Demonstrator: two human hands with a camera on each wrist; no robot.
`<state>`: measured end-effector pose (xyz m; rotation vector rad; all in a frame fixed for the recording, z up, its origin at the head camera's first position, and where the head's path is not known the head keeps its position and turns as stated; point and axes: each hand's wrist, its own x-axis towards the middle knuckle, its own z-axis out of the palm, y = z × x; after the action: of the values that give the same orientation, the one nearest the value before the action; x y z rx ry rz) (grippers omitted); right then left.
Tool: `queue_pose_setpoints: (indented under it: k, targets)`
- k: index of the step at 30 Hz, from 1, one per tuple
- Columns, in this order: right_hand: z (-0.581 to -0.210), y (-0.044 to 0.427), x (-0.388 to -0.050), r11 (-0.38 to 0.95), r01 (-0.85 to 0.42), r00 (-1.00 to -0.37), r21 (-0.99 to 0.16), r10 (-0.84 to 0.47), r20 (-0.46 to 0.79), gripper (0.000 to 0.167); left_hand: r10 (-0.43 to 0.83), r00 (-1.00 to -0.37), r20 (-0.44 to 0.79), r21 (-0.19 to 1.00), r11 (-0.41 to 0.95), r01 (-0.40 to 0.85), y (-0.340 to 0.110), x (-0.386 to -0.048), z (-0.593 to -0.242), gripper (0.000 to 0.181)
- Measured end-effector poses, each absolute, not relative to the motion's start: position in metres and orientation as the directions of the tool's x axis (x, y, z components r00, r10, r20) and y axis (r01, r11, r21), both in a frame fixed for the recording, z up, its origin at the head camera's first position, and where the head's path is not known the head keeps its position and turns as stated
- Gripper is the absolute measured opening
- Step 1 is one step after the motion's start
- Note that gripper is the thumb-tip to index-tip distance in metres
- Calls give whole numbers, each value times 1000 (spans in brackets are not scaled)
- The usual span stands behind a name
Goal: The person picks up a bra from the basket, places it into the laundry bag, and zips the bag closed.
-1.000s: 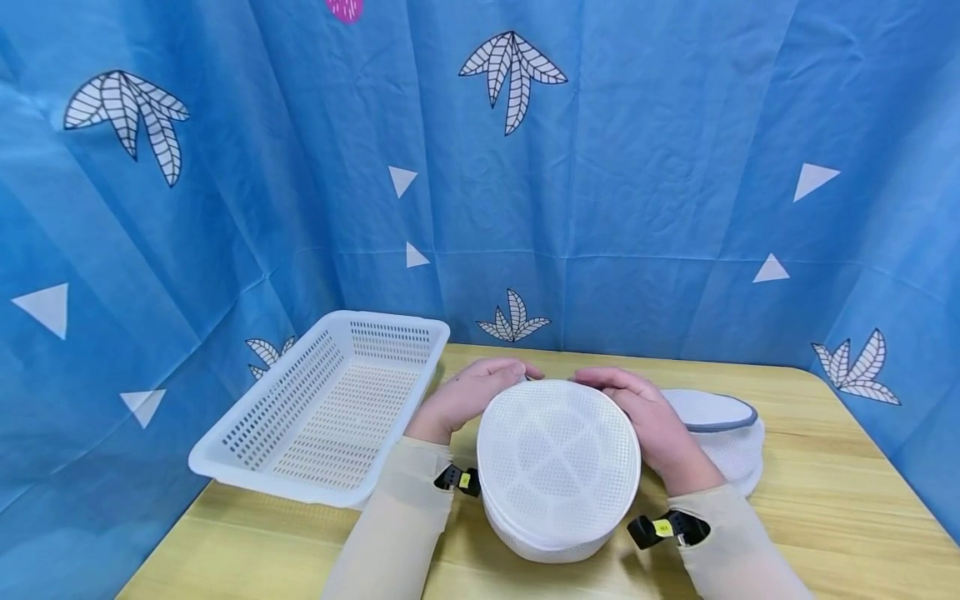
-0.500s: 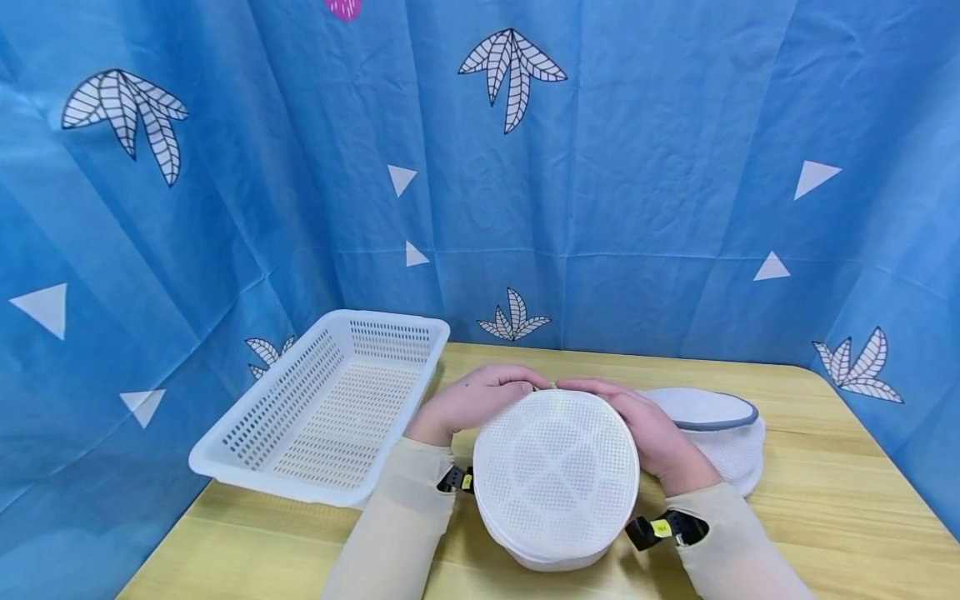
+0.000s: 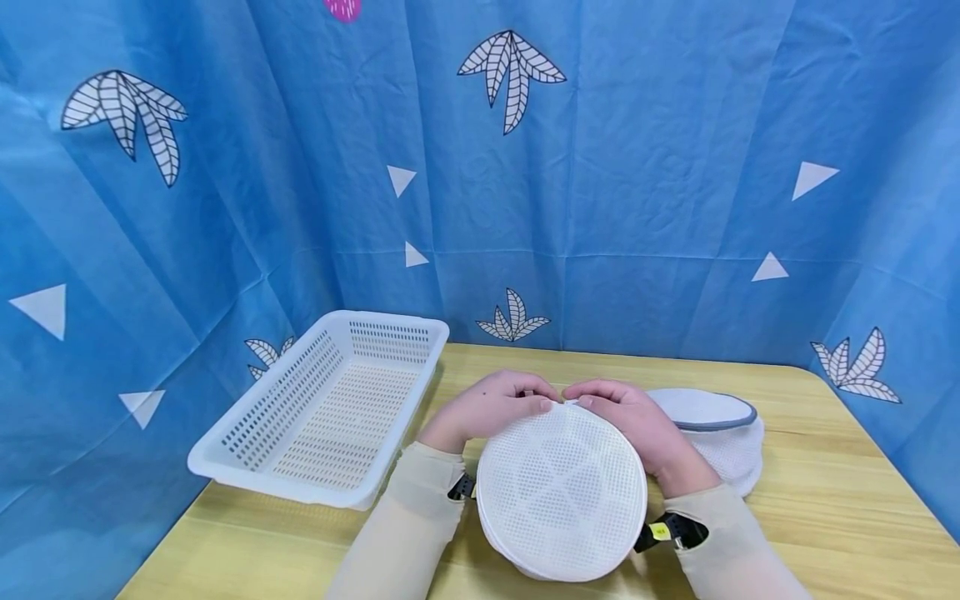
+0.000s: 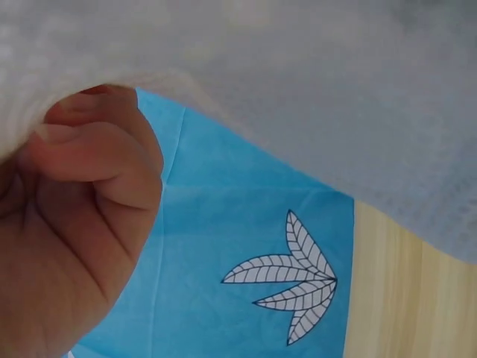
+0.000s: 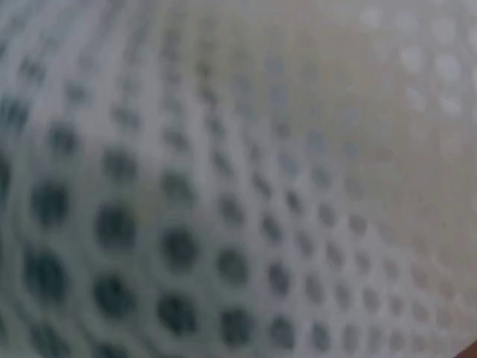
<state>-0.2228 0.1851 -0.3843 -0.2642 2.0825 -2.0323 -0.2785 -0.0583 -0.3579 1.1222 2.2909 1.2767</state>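
Note:
A round white mesh laundry bag (image 3: 562, 500) is tilted with its flat circular end facing me, above the table's front part. My left hand (image 3: 495, 406) pinches its far rim with bent fingers, the thumb lying on the near side. Close beside it, my right hand (image 3: 637, 425) grips the same rim, so the fingertips of both hands nearly meet. In the left wrist view, the curled fingers (image 4: 97, 156) disappear under the edge of the blurred white mesh (image 4: 261, 82). Mesh fabric (image 5: 179, 246) fills almost the whole right wrist view and hides the right hand there.
A second white mesh bag (image 3: 720, 442) with grey trim stands behind my right forearm. To the left lies a white perforated plastic basket (image 3: 330, 492) on the wooden table (image 3: 840, 500). A blue patterned curtain (image 3: 645, 208) encloses the back and sides.
Both hands have come closer together along the bag's far rim, the left moving right. The bag has tipped and sunk slightly toward me. The basket and second bag have stayed put.

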Motion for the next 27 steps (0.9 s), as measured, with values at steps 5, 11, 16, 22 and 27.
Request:
queue_pose_setpoints:
  k: [5,11,16,22,27]
  targets:
    - [-386,184,-224,205,-33,-966,-978,-258,-21,25,747,-655,115,810,311,497,-57,-277,-359,19]
    - [-384,185,-223,352,-152,-973,-924,-220,76,17,739,-666,103,822,314,475,-57,-275,-360,20]
    - [-380,186,-223,409,-210,-971,-888,-191,142,21,725,-681,104,827,317,464,-56,-275,-360,20]
    - [-377,190,-222,376,-167,-985,-911,-104,138,28,672,-728,135,849,301,435,-58,-277,-360,20]
    - [-373,195,-220,187,-107,-994,-976,-11,107,33,537,-831,143,902,276,333,-62,-282,-360,21]
